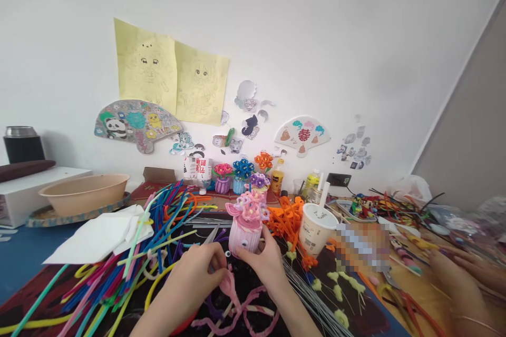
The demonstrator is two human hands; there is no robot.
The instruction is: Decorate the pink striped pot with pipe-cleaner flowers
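Note:
My right hand (269, 260) grips a small pink flowerpot (245, 229) made of fuzzy pipe cleaners, its thumb across the front. Pink and lilac flowers (251, 206) fill the top, and a googly eye (245, 243) shows on its front. Left of the pot, my left hand (201, 271) is closed in a pinch. A second googly eye (228, 254) appears right by its fingertips; whether they hold it is unclear. A pointed metal blade (212, 234) shows behind this hand. Below lie pink pipe cleaners (229, 287), partly looped.
Bundles of coloured pipe cleaners (130, 258) lie left, beside white paper (98, 234). Orange pipe-cleaner flowers (286, 218), a lidded cup with straw (316, 226) and thin wires (306, 295) are right. Finished flowerpots (239, 184) stand behind. Another person's hand (454, 284) is far right, near scissors (391, 289).

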